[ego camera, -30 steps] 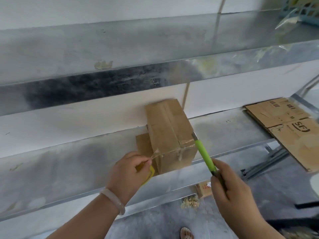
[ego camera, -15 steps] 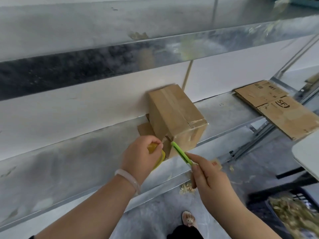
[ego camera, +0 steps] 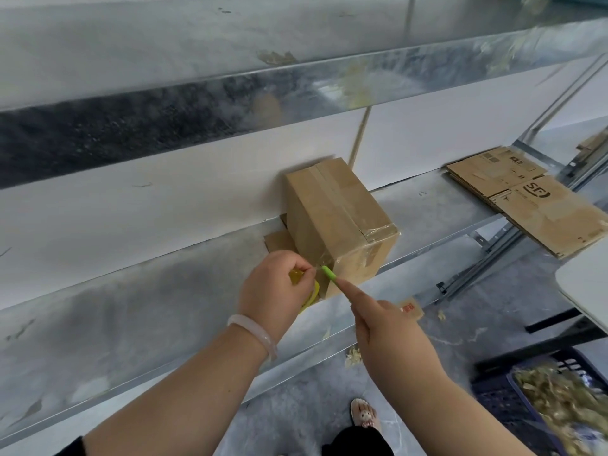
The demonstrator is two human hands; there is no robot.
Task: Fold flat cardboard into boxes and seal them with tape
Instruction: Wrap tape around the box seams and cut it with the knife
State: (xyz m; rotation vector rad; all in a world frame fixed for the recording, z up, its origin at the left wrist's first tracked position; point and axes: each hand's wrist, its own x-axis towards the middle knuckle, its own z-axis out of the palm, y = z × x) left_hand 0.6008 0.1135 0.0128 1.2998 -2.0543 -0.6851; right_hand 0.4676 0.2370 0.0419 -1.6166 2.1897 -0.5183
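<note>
Your left hand (ego camera: 273, 291) pinches the tape roll (ego camera: 311, 296), its strip (ego camera: 321, 263) running two o'clock to the box (ego camera: 339, 218). Your right hand (ego camera: 391, 334) grips the cutter (ego camera: 329, 274), aimed ten o'clock across it.

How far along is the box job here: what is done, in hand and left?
Done: the cardboard box stands folded on the shelf, tape along its top seam. In hand: the left hand holds the yellow tape roll, the right hand brings a green cutter up to it. Left: cut the tape, fold the flat cardboard sheets to the right.
</note>
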